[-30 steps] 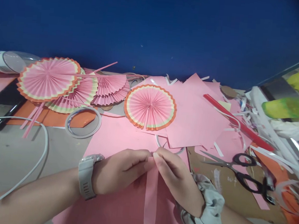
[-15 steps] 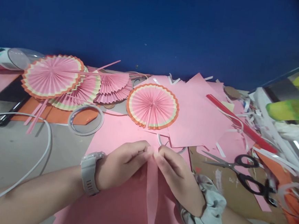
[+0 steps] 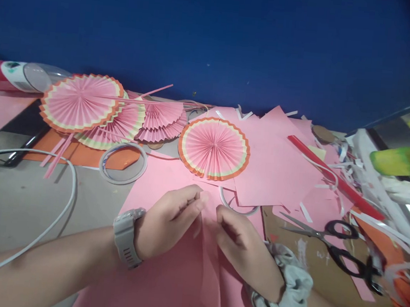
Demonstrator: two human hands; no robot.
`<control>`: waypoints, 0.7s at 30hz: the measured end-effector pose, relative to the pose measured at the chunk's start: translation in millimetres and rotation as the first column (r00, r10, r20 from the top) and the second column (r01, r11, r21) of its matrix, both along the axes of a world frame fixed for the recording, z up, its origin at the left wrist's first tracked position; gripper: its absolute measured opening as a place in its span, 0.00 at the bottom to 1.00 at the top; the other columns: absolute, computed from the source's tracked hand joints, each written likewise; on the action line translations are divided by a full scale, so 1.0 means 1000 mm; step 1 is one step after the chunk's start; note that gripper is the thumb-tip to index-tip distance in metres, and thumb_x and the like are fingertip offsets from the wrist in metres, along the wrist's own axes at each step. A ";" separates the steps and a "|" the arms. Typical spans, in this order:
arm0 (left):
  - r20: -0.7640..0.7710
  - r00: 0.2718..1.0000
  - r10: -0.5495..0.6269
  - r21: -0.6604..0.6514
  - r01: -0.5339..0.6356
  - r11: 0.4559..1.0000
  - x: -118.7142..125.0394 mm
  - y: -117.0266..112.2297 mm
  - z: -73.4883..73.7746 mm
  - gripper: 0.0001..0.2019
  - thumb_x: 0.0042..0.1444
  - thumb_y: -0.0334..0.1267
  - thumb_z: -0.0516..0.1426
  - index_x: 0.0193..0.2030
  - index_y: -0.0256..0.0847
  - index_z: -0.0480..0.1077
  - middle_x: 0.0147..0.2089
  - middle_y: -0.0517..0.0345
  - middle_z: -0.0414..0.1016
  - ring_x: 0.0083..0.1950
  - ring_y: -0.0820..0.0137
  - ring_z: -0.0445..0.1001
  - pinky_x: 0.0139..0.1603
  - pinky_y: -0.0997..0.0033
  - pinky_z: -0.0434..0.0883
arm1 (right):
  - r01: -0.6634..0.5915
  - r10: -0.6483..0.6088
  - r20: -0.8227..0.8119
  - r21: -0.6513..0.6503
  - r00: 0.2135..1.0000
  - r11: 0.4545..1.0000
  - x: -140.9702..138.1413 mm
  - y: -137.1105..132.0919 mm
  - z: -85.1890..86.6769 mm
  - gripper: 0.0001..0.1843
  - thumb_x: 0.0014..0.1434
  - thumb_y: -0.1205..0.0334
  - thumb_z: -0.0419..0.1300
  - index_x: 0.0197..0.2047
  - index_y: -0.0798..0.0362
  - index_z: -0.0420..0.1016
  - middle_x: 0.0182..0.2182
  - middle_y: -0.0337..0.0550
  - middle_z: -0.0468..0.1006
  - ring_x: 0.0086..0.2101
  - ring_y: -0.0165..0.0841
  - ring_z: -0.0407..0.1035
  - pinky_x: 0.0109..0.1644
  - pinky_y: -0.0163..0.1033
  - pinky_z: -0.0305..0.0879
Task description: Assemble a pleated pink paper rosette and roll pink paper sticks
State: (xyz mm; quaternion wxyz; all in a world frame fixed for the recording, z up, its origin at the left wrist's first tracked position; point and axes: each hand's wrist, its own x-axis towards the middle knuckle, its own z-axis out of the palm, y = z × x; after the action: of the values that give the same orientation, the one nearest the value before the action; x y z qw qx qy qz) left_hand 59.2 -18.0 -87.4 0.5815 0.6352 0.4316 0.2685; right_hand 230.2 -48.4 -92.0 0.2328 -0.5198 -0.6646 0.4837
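A pink paper strip runs down the middle, over large pink paper sheets. My left hand, with a grey watch at its wrist, is closed in a pinch at the strip's upper end. Just to the right, my right hand is closed too, its thumb and fingertips on the strip a little lower down. A pale scrunchie circles that wrist. Beyond both hands lies a round pleated paper fan, pink with yellow and orange edging.
Scissors lie at the right on brown cardboard. Rolls of tape and more pleated fans are at the left, near a plastic bottle. A white cable loops over my left forearm. Paper scraps fill the back right.
My right fingers have slid down the strip, away from the left fingertips. The left hand keeps its pinch near the top. The whole view has shifted slightly.
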 end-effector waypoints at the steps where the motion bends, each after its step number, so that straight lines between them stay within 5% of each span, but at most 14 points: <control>1: -0.010 1.000 0.016 0.013 -0.016 1.000 0.000 0.000 0.000 0.15 0.65 0.40 0.44 0.27 0.39 0.58 0.21 0.67 0.62 0.23 0.78 0.61 0.28 0.78 0.60 | 0.001 -0.001 0.001 -0.003 1.000 1.000 0.000 0.000 0.000 0.17 0.62 0.66 0.49 0.24 0.50 0.45 0.20 0.31 0.49 0.22 0.26 0.47 0.24 0.34 0.47; 10: -0.033 0.995 -0.089 0.107 0.092 0.990 0.000 -0.002 0.000 0.13 0.64 0.36 0.45 0.27 0.38 0.59 0.24 0.65 0.61 0.25 0.78 0.59 0.29 0.78 0.59 | 0.028 -0.030 -0.048 -0.028 0.998 0.999 0.001 0.002 0.002 0.18 0.65 0.57 0.45 0.24 0.50 0.47 0.21 0.33 0.49 0.23 0.27 0.49 0.26 0.34 0.50; 15: -0.083 0.996 0.045 0.077 -0.038 0.996 0.001 0.000 -0.002 0.15 0.63 0.39 0.46 0.25 0.39 0.56 0.22 0.66 0.59 0.24 0.78 0.57 0.27 0.78 0.58 | 0.027 -0.027 0.006 0.012 1.000 1.000 -0.001 0.002 0.000 0.16 0.63 0.60 0.48 0.24 0.50 0.49 0.21 0.31 0.50 0.22 0.26 0.48 0.25 0.33 0.48; 21: 0.083 0.974 0.210 -0.098 -0.202 0.974 0.001 0.004 -0.002 0.15 0.64 0.44 0.45 0.27 0.40 0.56 0.17 0.70 0.60 0.18 0.80 0.60 0.23 0.80 0.61 | -0.033 0.030 0.086 0.035 0.996 0.999 -0.001 0.001 -0.002 0.16 0.61 0.65 0.48 0.24 0.50 0.46 0.21 0.32 0.49 0.22 0.26 0.47 0.24 0.33 0.47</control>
State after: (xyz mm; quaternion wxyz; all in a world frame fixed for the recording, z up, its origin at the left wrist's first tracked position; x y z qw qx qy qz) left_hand 60.6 -13.9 -89.4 0.5975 0.5473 0.4792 0.3374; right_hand 229.3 -47.8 -94.0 0.2058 -0.5250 -0.6907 0.4527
